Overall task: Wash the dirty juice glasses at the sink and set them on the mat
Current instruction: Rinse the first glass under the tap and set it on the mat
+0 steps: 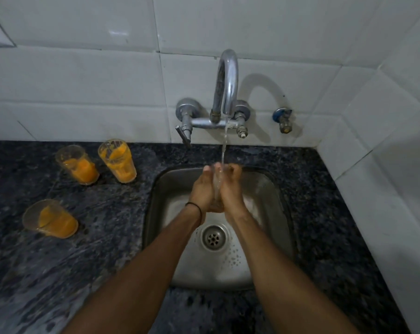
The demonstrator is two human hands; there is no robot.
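Flanking the glass [217, 185], left hand [201, 190] and right hand [231, 190] grip it.

My single head view looks steeply down and forward from close above the sink [280, 196], facing the tiled wall [83, 80] behind the bench [59, 273].

Desk [59, 280] lower left and right of sink [280, 194] open; juice glasses [117, 161] block left, tap [225, 88] overhangs sink.

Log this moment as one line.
step: rinsing | left hand, right hand: grip glass under tap stream | dirty glasses: three on counter | mat: unseen
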